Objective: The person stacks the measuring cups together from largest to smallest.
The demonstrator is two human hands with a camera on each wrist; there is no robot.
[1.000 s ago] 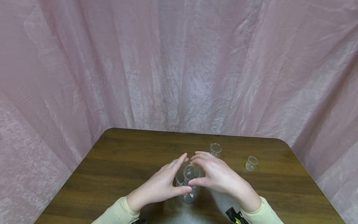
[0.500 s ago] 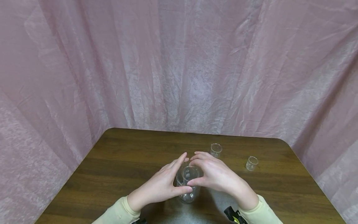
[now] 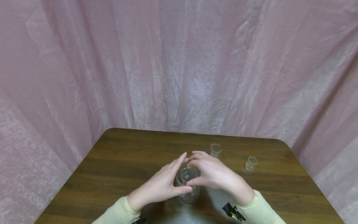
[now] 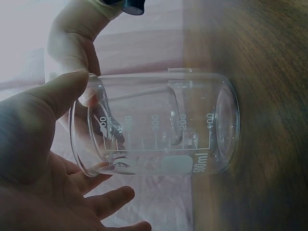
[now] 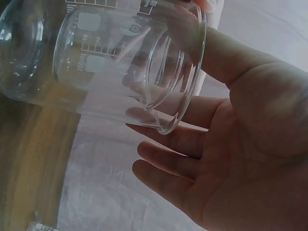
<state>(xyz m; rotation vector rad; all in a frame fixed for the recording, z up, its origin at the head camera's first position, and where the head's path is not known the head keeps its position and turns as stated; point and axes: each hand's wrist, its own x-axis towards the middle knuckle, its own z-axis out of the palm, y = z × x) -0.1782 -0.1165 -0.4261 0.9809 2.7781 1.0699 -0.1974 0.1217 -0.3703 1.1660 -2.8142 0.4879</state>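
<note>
A large clear 500 ml glass beaker stands upright on the wooden table. My left hand grips it near the rim, thumb on the near side and index finger on the far side. Inside it is a smaller glass beaker, its base well above the large one's bottom and its rim close to the large rim. My right hand pinches the smaller beaker near its rim between thumb and index finger. The other right fingers stay outside, loosely spread. Glass overlap and glare partly blur where the fingertips touch.
Two small glass beakers stand apart on the brown table: one small beaker behind my right hand, and a smaller beaker farther right. A pink curtain hangs behind the table.
My right hand has shifted slightly left, and the smaller beaker has sunk a little deeper into the large one. My left hand and the large beaker have stayed in place.
</note>
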